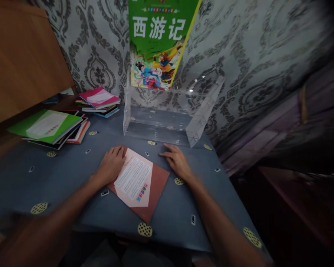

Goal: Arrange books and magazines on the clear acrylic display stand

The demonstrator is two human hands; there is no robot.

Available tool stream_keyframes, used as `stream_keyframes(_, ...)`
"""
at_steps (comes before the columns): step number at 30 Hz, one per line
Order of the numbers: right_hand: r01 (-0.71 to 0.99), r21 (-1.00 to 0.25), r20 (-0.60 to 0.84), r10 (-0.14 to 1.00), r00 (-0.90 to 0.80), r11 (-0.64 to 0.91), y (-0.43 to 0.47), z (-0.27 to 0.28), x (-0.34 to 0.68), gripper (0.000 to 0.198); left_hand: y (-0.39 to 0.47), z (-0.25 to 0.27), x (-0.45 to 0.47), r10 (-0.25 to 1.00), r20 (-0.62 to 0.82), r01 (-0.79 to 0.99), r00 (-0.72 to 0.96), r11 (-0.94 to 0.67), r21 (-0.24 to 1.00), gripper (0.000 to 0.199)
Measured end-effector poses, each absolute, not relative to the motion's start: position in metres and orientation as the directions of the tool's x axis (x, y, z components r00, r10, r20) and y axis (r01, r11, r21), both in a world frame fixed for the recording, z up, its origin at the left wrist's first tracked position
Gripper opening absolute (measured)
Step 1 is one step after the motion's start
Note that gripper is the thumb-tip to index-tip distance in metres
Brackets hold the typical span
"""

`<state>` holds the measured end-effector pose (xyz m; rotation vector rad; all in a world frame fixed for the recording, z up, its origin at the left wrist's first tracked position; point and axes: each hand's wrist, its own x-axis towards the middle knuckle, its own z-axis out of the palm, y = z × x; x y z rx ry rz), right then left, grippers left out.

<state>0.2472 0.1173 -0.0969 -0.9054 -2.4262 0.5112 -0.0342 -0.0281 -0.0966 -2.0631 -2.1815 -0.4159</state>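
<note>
A reddish-brown book (159, 178) with a pale pink panel of printed text lies flat and turned at an angle on the table. My left hand (113, 163) rests along its left edge, fingers stretched forward and lying flat, not wrapped round it. To the right of the book, my right hand (176, 159) is held with its fingers apart and nothing in them. Behind both hands stands a clear acrylic rack (161, 128), and a green picture book (158, 42) with large white characters and cartoon figures is upright at its back.
At the left lie a stack topped by a green book (48, 124) and another topped by a pink book (100, 97). A wooden panel (25, 59) rises beside them. The blue patterned tablecloth (80, 218) ends near a purple curtain (267, 115) at the right. Patterned wallpaper is behind.
</note>
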Motion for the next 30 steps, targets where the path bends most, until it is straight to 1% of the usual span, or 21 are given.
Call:
stream_keyframes(2,0.542,-0.514,0.314,0.734,-0.603,0.665,0.119,-0.088,0.254,0.039,-0.034,-0.089,-0.030,0.968,0.233,0.993,-0.092,0.073,0.089,0.046)
stream_keyframes(4,0.524,-0.534,0.327,0.734,-0.596,0.664,0.106,-0.078,0.246,0.042,-0.037,-0.083,-0.028,0.972,0.219,0.995,-0.089,0.076,0.071,0.045)
stream_keyframes(6,0.422,-0.554,0.342,0.658,-0.671,0.718,0.080,-0.073,0.221,0.043,-0.037,-0.079,-0.028,0.974,0.213,0.996,-0.080,0.068,0.066,0.043)
stream_keyframes(7,0.355,-0.561,0.341,0.599,-0.724,0.748,0.065,-0.072,0.203,0.043,-0.037,-0.078,-0.029,0.975,0.209,0.996,-0.079,0.066,0.066,0.042)
stream_keyframes(9,0.247,-0.532,0.313,0.459,-0.831,0.810,0.036,-0.077,0.164,0.047,-0.037,-0.077,-0.031,0.977,0.200,0.996,-0.073,0.060,0.068,0.042)
stream_keyframes(11,0.244,-0.486,0.270,0.410,-0.871,0.839,0.018,-0.087,0.130,0.054,-0.038,-0.078,-0.034,0.979,0.199,0.997,-0.055,0.041,0.071,0.044)
stream_keyframes(15,0.358,-0.433,0.219,0.482,-0.849,0.827,0.015,-0.105,0.113,0.056,-0.039,-0.077,-0.034,0.981,0.191,0.998,-0.041,0.030,0.059,0.049)
stream_keyframes(18,0.366,-0.418,0.207,0.480,-0.853,0.831,0.024,-0.107,0.148,0.058,-0.037,-0.077,-0.031,0.981,0.183,0.997,-0.071,0.067,0.027,0.048)
stream_keyframes(19,0.381,-0.417,0.206,0.494,-0.845,0.825,0.025,-0.107,0.164,0.057,-0.037,-0.077,-0.031,0.980,0.183,0.997,-0.078,0.075,0.021,0.048)
stream_keyframes(22,0.464,-0.421,0.208,0.581,-0.787,0.780,0.025,-0.104,0.213,0.053,-0.036,-0.078,-0.030,0.979,0.188,0.996,-0.085,0.080,0.033,0.049)
stream_keyframes(26,0.562,-0.355,0.223,0.651,-0.726,0.747,0.015,-0.104,0.250,0.051,-0.038,-0.082,-0.030,0.965,0.250,0.996,-0.080,0.068,0.058,0.048)
stream_keyframes(28,0.596,-0.305,0.217,0.663,-0.716,0.743,0.011,-0.104,0.254,0.051,-0.039,-0.085,-0.031,0.953,0.301,0.998,-0.047,0.031,0.058,0.045)
stream_keyframes(30,0.621,-0.262,0.198,0.671,-0.715,0.739,0.009,-0.102,0.253,0.051,-0.041,-0.088,-0.031,0.941,0.335,0.996,0.034,-0.058,0.060,0.045)
